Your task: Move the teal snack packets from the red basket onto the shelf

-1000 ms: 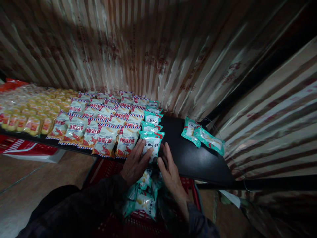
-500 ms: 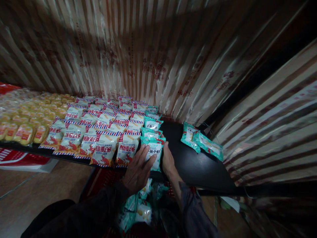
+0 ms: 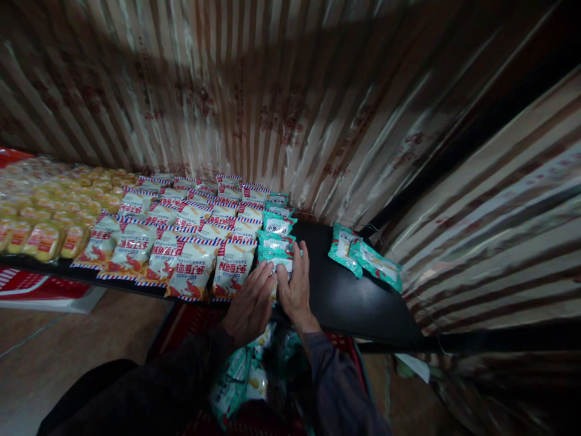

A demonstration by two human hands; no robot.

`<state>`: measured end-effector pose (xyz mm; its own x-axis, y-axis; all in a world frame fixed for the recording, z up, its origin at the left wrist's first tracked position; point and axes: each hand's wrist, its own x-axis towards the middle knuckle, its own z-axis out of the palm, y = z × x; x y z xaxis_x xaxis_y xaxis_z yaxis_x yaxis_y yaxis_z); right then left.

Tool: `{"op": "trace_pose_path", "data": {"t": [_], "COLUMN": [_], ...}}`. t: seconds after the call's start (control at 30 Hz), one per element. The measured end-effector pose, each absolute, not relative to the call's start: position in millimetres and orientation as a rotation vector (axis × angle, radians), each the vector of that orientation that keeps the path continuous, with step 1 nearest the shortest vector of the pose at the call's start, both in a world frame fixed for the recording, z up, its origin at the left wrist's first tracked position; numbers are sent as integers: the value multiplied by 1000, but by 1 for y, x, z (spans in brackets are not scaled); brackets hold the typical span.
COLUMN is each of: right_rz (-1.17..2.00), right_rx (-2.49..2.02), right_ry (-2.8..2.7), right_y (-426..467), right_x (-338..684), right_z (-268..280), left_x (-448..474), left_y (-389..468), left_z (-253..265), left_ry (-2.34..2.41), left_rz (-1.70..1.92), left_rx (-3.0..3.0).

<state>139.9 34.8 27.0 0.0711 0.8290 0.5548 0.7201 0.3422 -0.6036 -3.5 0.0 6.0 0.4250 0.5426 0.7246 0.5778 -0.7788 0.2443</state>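
A teal-and-white snack packet (image 3: pixel 282 264) stands at the front of a short column of similar packets (image 3: pixel 278 224) on the black shelf. My left hand (image 3: pixel 254 297) lies along its left side, fingers stretched out and close together. On the packet's right side rests my right hand (image 3: pixel 296 287), fingers extended and thumb apart on its front. Both hands cover most of the packet's lower part. Just left of my left hand are rows of white-and-red snack packets (image 3: pixel 233 266) with striped edges.
Two teal packets (image 3: pixel 376 263) lie on the right of the black shelf (image 3: pixel 358 309). Yellow wrapped snacks (image 3: pixel 43 239) fill its left end. Beneath the shelf, a red crate (image 3: pixel 181 321) and more teal packets (image 3: pixel 240 381) show. A striped curtain (image 3: pixel 254 91) hangs behind.
My right hand has moved from the packet's right edge onto its front, thumb now over it. My left hand has stayed at the packet, slightly further left. The view has tilted slightly.
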Motion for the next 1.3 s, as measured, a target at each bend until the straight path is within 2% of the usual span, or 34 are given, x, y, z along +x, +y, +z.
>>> {"op": "trace_pose_path", "data": {"t": [0.33,0.6,0.9,1.3], "right_rz": [-276,-527,-477,-438], "right_rx": [-1392,-1343,-1319,-1298], "right_ry": [-1911,-1946,-1896,-1896], "right_y": [19,19,21,22], "right_x": [122,119,118,119], "right_z": [33,21,14,11], "left_x": [-14,-45,-104,-96], "left_y": [-4,-9,-2,8], "left_z": [9,35,15,6], "left_ry": [-1261,-1516,-1694,-1618], "left_rz": [-1116,-1000,-997,-1144], "left_rx": [-2374,-2339,-2032,-1962]}}
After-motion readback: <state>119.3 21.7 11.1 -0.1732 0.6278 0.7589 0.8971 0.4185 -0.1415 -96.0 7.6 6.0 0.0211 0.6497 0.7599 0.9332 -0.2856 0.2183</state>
